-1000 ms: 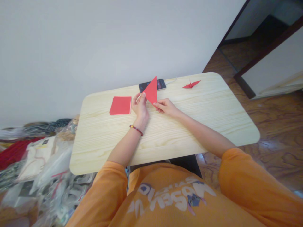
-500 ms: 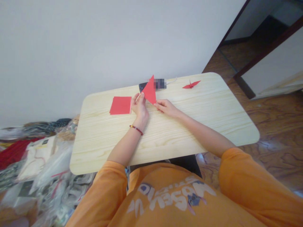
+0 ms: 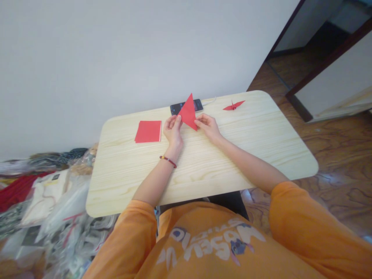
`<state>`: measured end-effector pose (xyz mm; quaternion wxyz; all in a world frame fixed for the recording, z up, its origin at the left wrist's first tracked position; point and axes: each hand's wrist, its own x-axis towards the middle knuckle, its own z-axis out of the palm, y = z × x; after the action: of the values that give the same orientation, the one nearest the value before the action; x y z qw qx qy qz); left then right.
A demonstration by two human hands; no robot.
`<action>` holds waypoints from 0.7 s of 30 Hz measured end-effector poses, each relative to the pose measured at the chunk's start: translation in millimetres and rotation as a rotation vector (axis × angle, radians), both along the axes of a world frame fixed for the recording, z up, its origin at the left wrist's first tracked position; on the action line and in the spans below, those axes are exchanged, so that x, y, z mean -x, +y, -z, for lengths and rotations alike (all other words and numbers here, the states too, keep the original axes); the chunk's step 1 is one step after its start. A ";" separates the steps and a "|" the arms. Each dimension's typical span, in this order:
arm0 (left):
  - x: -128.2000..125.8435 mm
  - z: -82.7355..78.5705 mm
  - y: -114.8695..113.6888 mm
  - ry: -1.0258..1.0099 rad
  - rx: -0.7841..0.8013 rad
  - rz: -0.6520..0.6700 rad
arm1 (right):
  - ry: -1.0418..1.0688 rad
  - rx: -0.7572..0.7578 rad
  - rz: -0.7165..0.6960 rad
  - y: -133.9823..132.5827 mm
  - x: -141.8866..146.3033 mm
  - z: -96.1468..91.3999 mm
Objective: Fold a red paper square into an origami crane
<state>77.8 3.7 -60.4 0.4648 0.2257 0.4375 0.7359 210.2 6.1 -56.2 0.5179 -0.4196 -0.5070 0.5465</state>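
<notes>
Together, both hands (image 3: 190,128) raised, pinching red triangle (image 3: 188,112)

Red paper stack (image 3: 148,131), phone (image 3: 198,104), paper crane (image 3: 233,105)

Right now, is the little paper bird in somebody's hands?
No, the paper bird lies alone on the table, while the left hand and right hand pinch a red paper triangle.

Left hand (image 3: 173,131) is pointing toward 1 o'clock, forearm bare, fingers pinching closed. Right hand (image 3: 208,127) is pointing toward 10 o'clock, fingertips likewise pinching. Both elbows are bending; the hands are sitting near each other, not touching.
</notes>
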 end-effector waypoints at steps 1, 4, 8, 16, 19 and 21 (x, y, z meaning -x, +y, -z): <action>-0.5 -1.1 -1.1 0.003 -0.005 0.021 | 0.013 -0.021 0.052 3.3 -1.7 2.3; -0.4 -4.4 -3.3 0.060 -0.001 0.100 | 0.068 -0.060 0.149 13.2 -8.3 7.5; 4.4 -4.8 -1.6 0.212 0.019 0.297 | 0.092 0.015 0.142 19.1 -17.0 6.3; 9.7 -2.4 -1.7 0.171 0.043 0.381 | -0.041 0.033 -0.089 13.0 -21.5 -6.0; 9.1 -3.2 -4.7 0.210 0.042 0.366 | -0.039 0.026 -0.077 12.4 -20.3 -6.6; 8.6 -4.0 -6.4 0.245 0.040 0.387 | -0.037 0.036 -0.070 11.7 -19.2 -6.7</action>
<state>69.2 -2.7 -56.4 0.5450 0.3839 0.4538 0.5913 229.4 17.9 -49.5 0.4813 -0.4208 -0.5209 0.5656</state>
